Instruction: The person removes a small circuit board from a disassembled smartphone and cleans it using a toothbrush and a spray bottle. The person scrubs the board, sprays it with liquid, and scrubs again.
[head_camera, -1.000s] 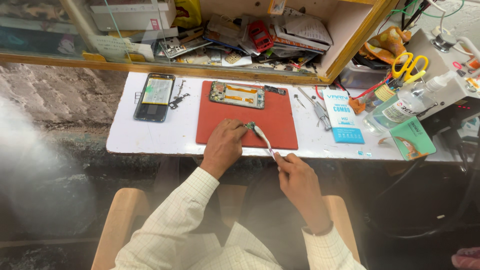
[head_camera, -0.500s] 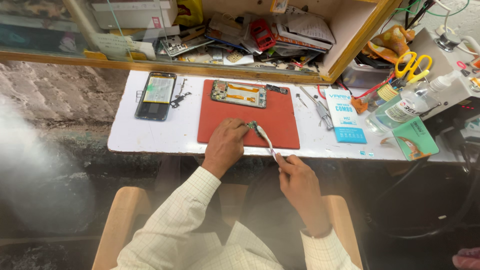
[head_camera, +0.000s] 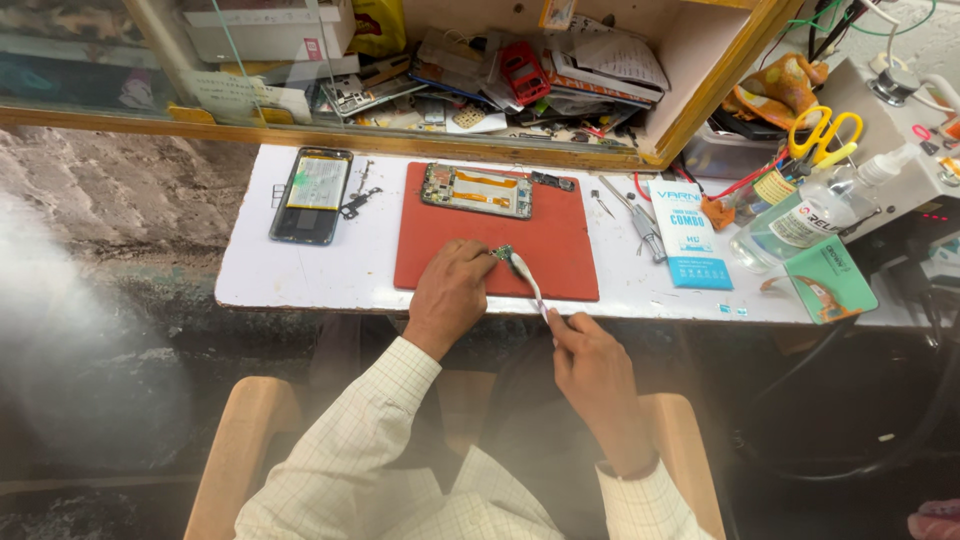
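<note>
White bench (head_camera: 300, 275), blue packet (head_camera: 686, 234) beside red mat (head_camera: 560, 240)

Left hand (head_camera: 452, 290) rests on the red mat (head_camera: 570, 250), near its front edge, fingers pinching a small green circuit piece (head_camera: 501, 253). Right hand (head_camera: 592, 362) hangs just off the front edge of the white tabletop (head_camera: 250, 275), gripping a white brush (head_camera: 527, 280) whose tip meets the circuit piece. An opened phone frame (head_camera: 476, 190) lies along the mat's rear edge. A phone with exposed battery (head_camera: 311, 194) sits toward the tabletop's left end, small metal parts (head_camera: 352, 203) just beside it. Right of the mat: a screwdriver (head_camera: 640, 215), a blue packet (head_camera: 686, 233), a clear bottle (head_camera: 815, 212), a teal card (head_camera: 830, 278). Yellow-handled scissors (head_camera: 824, 135) lie at the rear right. A cluttered wooden shelf (head_camera: 560, 70) stands behind.
</note>
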